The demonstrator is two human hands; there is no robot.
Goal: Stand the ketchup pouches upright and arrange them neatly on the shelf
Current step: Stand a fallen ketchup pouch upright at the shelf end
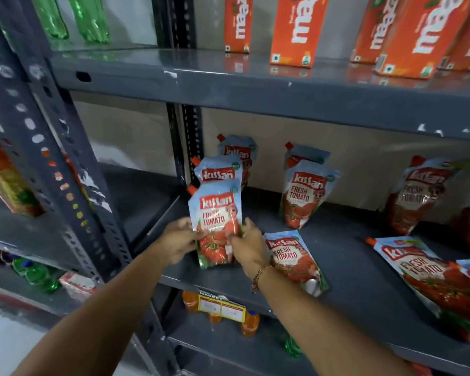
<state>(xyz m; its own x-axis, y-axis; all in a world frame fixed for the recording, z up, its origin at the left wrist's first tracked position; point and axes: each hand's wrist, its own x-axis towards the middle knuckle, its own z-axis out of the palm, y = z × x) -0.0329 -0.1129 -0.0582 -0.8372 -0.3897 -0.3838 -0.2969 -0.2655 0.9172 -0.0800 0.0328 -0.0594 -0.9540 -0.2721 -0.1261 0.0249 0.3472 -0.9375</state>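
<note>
Both hands — left hand (178, 241), right hand (246, 246) — grip an upright red-and-blue Kissan ketchup pouch (215, 222) on the grey metal shelf (364, 280); a matching flat-lying pouch (295, 260) lies just beside the right wrist.

The shelf (350, 256) is looking like painted grey metal, smooth with a bit of sheen, and the paint is chipping white along the front edge of the upper shelf (255, 88). The ketchup pouches (304, 196) are showing up as glossy plastic film, crinkling and catching glare. The juice cartons (296, 31) are reading as coated paperboard, slightly shiny. The green bottles (88, 17) are looking like clear glossy plastic. The price tag (221, 308) is looking like a plastic-covered paper strip.
</note>
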